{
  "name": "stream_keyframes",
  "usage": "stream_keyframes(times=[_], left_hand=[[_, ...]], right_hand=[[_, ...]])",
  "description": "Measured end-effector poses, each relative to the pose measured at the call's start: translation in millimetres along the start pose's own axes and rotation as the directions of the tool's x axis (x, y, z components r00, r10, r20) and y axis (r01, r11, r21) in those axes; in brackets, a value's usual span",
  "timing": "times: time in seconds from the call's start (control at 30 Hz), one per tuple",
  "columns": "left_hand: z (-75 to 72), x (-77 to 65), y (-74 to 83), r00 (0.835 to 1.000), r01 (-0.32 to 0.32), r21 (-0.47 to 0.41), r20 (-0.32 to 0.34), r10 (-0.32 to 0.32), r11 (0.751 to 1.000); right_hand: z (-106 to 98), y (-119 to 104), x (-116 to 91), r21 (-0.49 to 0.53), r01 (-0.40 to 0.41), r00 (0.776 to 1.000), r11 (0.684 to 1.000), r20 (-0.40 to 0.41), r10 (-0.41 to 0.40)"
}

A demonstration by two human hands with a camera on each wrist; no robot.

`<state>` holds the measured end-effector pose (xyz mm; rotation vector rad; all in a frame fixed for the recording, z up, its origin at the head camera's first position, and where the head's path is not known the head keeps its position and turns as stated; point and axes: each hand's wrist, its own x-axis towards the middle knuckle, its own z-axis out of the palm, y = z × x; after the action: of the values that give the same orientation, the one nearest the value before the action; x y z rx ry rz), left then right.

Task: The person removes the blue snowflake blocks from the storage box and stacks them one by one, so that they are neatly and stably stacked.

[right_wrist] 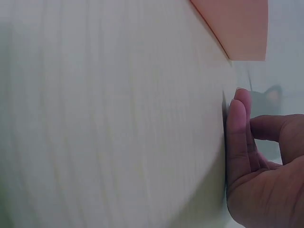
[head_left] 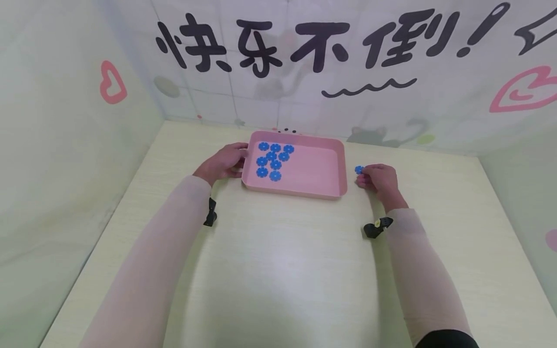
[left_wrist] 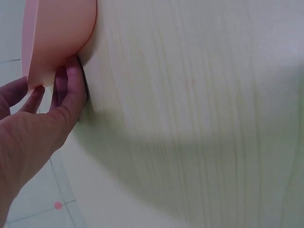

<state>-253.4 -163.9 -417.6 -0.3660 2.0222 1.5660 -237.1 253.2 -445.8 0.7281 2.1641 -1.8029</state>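
Note:
A shallow pink tray [head_left: 315, 164] lies on the table, with several blue flower-shaped notched discs [head_left: 275, 165] grouped flat in its left half. At the tray's left end, my left hand [head_left: 224, 162] holds the rim. In the left wrist view the thumb and index finger of that hand [left_wrist: 35, 121] meet the rim, and other fingers sit low against the tray wall [left_wrist: 61, 33]. To the right of the tray, my right hand [head_left: 379, 180] pinches one blue flower-shaped disc [head_left: 359, 169] just above the table. The right wrist view shows this hand [right_wrist: 259, 161] but hides the disc.
The pale wood-grain table [head_left: 278, 261] extends in front of the tray and to both sides. Behind the tray stands a printed cloth backdrop [head_left: 287, 106], with cloth sides at left and right. Each wrist carries a small black camera mount [head_left: 377, 227].

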Motion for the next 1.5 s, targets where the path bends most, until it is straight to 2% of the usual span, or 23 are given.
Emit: stream_keyframes(times=[0.17, 0.27, 0.37, 0.5, 0.63, 1.03, 1.17, 1.33, 1.5], left_hand=[[-0.5, 1.3, -0.7, 1.000, 0.005, 0.005, -0.003, -0.005, 1.000], [-0.5, 1.3, -0.3, 1.000, 0.009, 0.003, -0.003, -0.009, 1.000], [-0.3, 1.1, 0.3, 1.000, 0.010, 0.004, -0.003, -0.010, 1.000], [-0.4, 1.5, 0.7, 1.000, 0.006, 0.011, -0.008, -0.006, 1.000], [-0.7, 1.9, 1.0, 1.000, 0.001, 0.008, -0.005, -0.001, 1.000], [-2.2, 0.5, 1.3, 1.000, -0.006, 0.001, 0.003, 0.006, 1.000], [-2.1, 0.7, 0.0, 1.000, -0.003, -0.003, 0.010, 0.003, 1.000], [-1.7, 1.2, -1.7, 1.000, -0.018, 0.017, 0.010, 0.018, 1.000], [-1.3, -0.4, -2.1, 0.999, -0.037, 0.035, 0.008, 0.036, 0.999]], right_hand=[[-1.2, -1.1, -0.6, -0.035, 0.005, 1.000, 0.999, -0.001, -0.005], [-1.7, -5.4, -1.4, -0.096, 0.031, 0.999, 0.995, -0.012, -0.033], [-1.1, -13.4, -2.5, -0.106, 0.074, 0.997, 0.992, -0.017, -0.076], [2.7, -27.0, -3.9, -0.038, 0.141, 0.990, 0.989, 0.013, -0.141], [11.1, -40.6, -5.9, -0.015, 0.192, 0.980, 0.981, 0.045, -0.192], [62.6, -66.6, -13.7, -0.069, 0.295, 0.952, 0.953, 0.111, -0.287], [82.5, -66.0, -17.4, -0.098, 0.326, 0.937, 0.940, 0.167, -0.307], [103.5, -60.7, -19.0, -0.138, 0.324, 0.926, 0.936, 0.247, -0.284], [120.2, -52.4, -18.9, -0.144, 0.357, 0.911, 0.923, 0.274, -0.309]])
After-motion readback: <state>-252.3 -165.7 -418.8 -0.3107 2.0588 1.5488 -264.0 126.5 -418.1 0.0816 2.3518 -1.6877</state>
